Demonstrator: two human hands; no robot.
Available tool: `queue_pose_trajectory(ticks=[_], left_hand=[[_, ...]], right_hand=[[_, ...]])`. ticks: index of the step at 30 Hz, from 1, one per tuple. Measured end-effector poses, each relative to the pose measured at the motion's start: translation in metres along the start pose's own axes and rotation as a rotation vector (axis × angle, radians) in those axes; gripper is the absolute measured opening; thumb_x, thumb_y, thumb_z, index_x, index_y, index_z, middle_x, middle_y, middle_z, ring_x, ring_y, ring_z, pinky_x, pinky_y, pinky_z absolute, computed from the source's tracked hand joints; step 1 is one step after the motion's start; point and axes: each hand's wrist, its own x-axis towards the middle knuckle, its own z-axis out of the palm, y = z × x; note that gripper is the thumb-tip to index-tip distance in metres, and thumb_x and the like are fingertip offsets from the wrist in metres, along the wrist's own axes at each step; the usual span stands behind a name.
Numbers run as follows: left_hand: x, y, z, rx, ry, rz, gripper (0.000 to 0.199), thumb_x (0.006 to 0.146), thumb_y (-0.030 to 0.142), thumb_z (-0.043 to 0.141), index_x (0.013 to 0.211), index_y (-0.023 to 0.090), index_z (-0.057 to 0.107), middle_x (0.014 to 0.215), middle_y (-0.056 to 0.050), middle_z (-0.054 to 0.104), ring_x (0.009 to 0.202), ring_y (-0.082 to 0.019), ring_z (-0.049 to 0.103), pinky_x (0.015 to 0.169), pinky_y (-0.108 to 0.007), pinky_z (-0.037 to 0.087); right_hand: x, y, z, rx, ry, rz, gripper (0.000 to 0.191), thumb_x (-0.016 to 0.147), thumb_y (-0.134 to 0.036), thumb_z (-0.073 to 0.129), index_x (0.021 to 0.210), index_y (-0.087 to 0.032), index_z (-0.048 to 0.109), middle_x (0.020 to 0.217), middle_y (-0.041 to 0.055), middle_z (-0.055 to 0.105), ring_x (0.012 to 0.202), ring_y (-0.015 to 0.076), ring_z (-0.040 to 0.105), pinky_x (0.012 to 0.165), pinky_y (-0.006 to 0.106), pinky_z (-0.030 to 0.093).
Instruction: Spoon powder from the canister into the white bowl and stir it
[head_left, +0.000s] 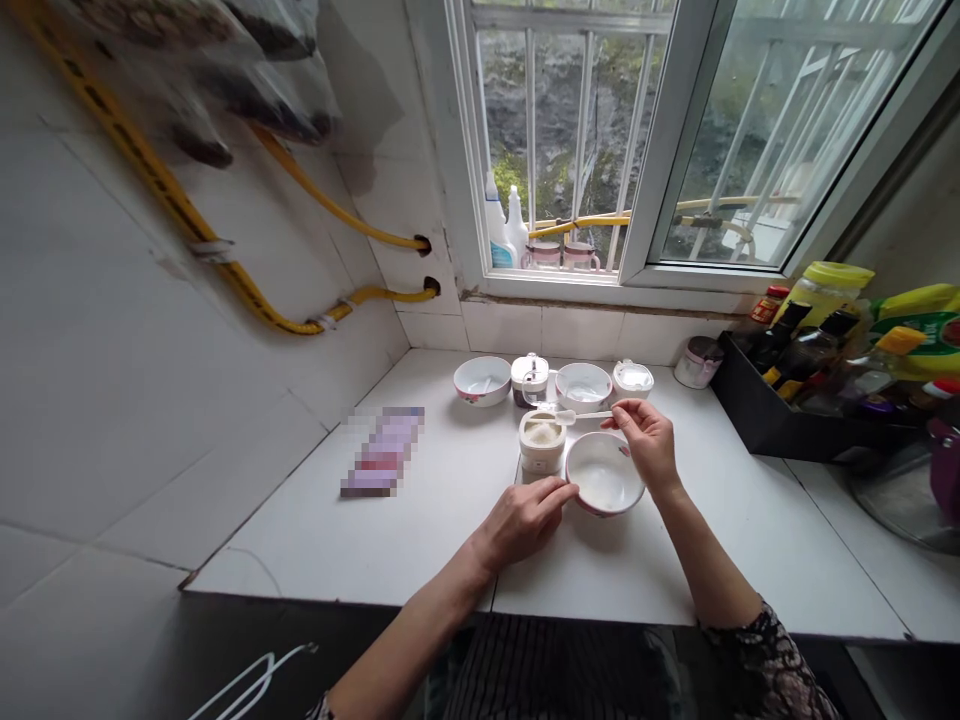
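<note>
My right hand [646,440] pinches the handle of a small white spoon [585,415]. The spoon's head is over the right edge of an open cream jar [541,458], which holds a white granular substance [543,434]. Beside the jar stands a white bowl [607,476] with a floral pattern on its outside. My left hand [529,515] grips this bowl's left rim, fingers together; the thumb is partly hidden. Whether the spoon's head carries anything is too small to tell.
Behind are a white bowl [481,384] with a spoon in it, a lidded jar with dark contents [530,382], another bowl [583,388] and a white lidded jar [633,380]. A black bottle box [772,425] stands right; a blurred purple packet [382,452] lies left.
</note>
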Motion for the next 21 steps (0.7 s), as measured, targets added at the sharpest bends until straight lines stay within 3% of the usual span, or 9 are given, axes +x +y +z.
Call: queue_pose_trajectory(ticks=[3, 6, 11, 15, 21], left_hand=[[-0.001, 0.000, 0.000, 0.004, -0.006, -0.010, 0.034, 0.090, 0.006, 0.038, 0.118, 0.014, 0.057, 0.099, -0.011, 0.068, 0.084, -0.016, 0.068, 0.064, -0.023, 0.058], [-0.002, 0.001, -0.001, 0.001, -0.017, -0.010, 0.035, 0.090, 0.006, 0.038, 0.120, 0.014, 0.056, 0.101, -0.011, 0.069, 0.086, -0.017, 0.069, 0.067, -0.024, 0.058], [-0.001, 0.001, -0.003, -0.007, -0.015, 0.000, 0.034, 0.091, 0.006, 0.038, 0.120, 0.013, 0.055, 0.101, -0.011, 0.069, 0.088, -0.017, 0.069, 0.068, -0.024, 0.059], [-0.001, 0.001, -0.002, -0.009, -0.007, -0.006, 0.036, 0.092, 0.006, 0.038, 0.122, 0.014, 0.055, 0.101, -0.011, 0.069, 0.088, -0.016, 0.069, 0.070, -0.024, 0.059], [0.000, 0.001, -0.003, -0.013, -0.020, -0.006, 0.039, 0.092, 0.006, 0.038, 0.126, 0.015, 0.054, 0.101, -0.011, 0.069, 0.089, -0.017, 0.069, 0.071, -0.025, 0.059]], right_hand=[[0.009, 0.005, -0.020, -0.032, -0.058, 0.043, 0.029, 0.077, -0.048, 0.062, 0.081, -0.020, 0.058, 0.065, 0.0041, 0.068, 0.068, 0.0208, 0.066, 0.068, 0.033, 0.050], [0.011, 0.005, -0.036, -0.193, -0.164, 0.009, 0.021, 0.078, -0.040, 0.059, 0.076, -0.019, 0.059, 0.063, 0.0022, 0.067, 0.067, 0.0189, 0.064, 0.070, 0.032, 0.048], [0.002, -0.001, -0.034, -0.473, -0.346, -0.054, 0.012, 0.080, -0.025, 0.050, 0.073, -0.021, 0.059, 0.061, -0.0007, 0.064, 0.062, 0.0158, 0.058, 0.064, 0.029, 0.042], [-0.002, 0.000, -0.025, -0.401, -0.432, -0.020, 0.013, 0.080, -0.028, 0.050, 0.074, -0.021, 0.059, 0.062, -0.0003, 0.065, 0.061, 0.0150, 0.057, 0.061, 0.027, 0.041], [0.006, 0.004, -0.033, -0.233, -0.359, 0.103, 0.016, 0.075, -0.034, 0.056, 0.073, -0.019, 0.060, 0.061, 0.0010, 0.066, 0.063, 0.0157, 0.059, 0.065, 0.029, 0.045]])
